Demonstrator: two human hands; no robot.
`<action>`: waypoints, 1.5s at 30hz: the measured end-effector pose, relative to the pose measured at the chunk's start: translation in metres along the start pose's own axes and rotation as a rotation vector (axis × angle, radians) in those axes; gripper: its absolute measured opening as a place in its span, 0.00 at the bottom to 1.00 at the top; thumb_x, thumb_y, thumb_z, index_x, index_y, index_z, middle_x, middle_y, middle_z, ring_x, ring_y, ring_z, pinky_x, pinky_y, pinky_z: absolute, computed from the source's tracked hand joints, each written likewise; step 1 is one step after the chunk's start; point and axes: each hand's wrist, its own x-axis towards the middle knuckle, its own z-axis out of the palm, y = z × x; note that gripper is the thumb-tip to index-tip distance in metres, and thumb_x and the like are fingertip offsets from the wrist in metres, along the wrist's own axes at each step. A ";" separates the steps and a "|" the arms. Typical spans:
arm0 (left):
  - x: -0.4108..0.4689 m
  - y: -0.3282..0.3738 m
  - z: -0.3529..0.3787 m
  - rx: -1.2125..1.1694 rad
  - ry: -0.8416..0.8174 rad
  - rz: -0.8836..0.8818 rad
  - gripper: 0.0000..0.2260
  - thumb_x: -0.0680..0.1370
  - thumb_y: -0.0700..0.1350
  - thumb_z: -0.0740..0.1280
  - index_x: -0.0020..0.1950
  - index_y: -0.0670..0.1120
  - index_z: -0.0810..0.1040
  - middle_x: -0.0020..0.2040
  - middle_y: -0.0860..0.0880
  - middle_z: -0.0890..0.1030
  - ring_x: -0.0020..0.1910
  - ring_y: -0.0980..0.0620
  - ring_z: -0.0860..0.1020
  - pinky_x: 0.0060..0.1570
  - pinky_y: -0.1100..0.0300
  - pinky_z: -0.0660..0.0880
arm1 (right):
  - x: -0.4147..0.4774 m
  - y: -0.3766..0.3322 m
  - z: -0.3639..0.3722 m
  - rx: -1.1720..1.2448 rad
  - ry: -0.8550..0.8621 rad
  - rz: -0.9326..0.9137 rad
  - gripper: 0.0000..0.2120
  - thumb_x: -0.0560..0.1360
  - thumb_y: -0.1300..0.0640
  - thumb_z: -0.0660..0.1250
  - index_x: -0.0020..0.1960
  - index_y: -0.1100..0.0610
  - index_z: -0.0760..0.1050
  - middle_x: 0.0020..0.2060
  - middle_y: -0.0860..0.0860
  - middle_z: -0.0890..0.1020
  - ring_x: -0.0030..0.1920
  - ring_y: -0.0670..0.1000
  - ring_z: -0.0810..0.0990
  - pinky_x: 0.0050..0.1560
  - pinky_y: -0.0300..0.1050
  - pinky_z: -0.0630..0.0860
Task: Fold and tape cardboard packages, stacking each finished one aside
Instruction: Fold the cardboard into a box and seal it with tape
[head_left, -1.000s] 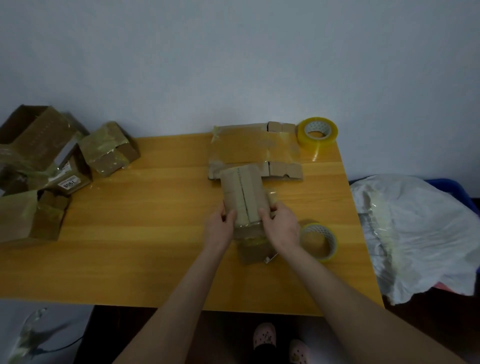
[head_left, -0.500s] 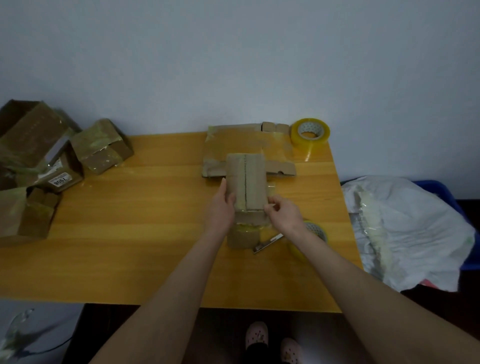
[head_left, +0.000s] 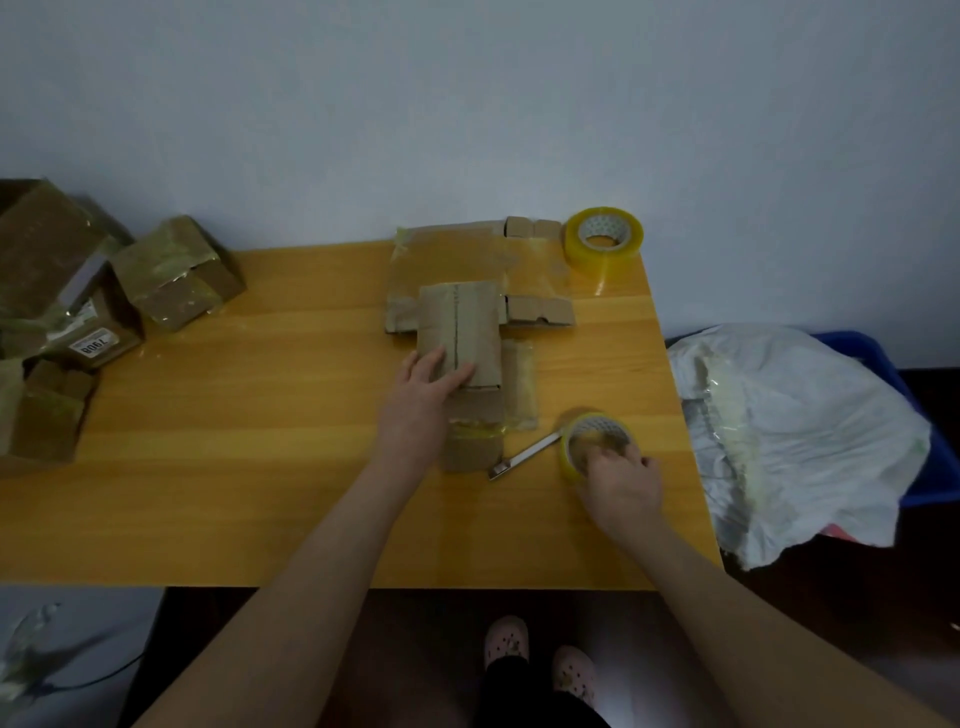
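A folded brown cardboard package (head_left: 460, 325) with a seam down its middle stands on the wooden table (head_left: 260, 441), partly over flat cardboard (head_left: 447, 260) behind it. My left hand (head_left: 423, 395) presses flat on the package's near end, fingers straight. My right hand (head_left: 618, 480) grips the near edge of a yellowish tape roll (head_left: 595, 439) lying flat on the table, fingers curled into its core. A metal utility knife (head_left: 522, 457) lies between the package and that roll.
A second tape roll (head_left: 602, 238) stands at the table's far right corner. Several taped boxes (head_left: 176, 273) are piled at the left end. A white plastic sheet (head_left: 795, 431) covers a blue bin right of the table. My feet show below the near edge.
My right hand has left the package and moved right and nearer to take hold of the tape roll. My left hand has gone from gripping the package's side to pressing on its top.
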 end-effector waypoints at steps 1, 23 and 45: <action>0.003 -0.001 -0.001 0.008 -0.006 0.007 0.26 0.79 0.36 0.61 0.72 0.59 0.66 0.76 0.48 0.60 0.76 0.44 0.54 0.65 0.45 0.70 | 0.001 0.000 0.001 -0.005 0.019 0.000 0.07 0.81 0.51 0.58 0.56 0.49 0.73 0.54 0.50 0.79 0.67 0.55 0.66 0.59 0.50 0.64; -0.031 0.091 0.033 -0.294 -0.170 -0.080 0.25 0.80 0.41 0.61 0.76 0.46 0.59 0.72 0.47 0.65 0.64 0.46 0.73 0.57 0.53 0.74 | -0.017 0.034 -0.033 1.070 0.235 -0.124 0.08 0.78 0.65 0.63 0.55 0.58 0.79 0.46 0.53 0.80 0.48 0.52 0.76 0.42 0.41 0.67; -0.025 0.113 0.091 -0.738 -0.056 -0.309 0.10 0.79 0.44 0.64 0.60 0.46 0.75 0.52 0.51 0.79 0.50 0.50 0.79 0.52 0.55 0.75 | -0.001 0.052 -0.015 1.279 0.210 -0.075 0.07 0.78 0.65 0.63 0.48 0.55 0.78 0.36 0.47 0.78 0.39 0.46 0.74 0.39 0.38 0.69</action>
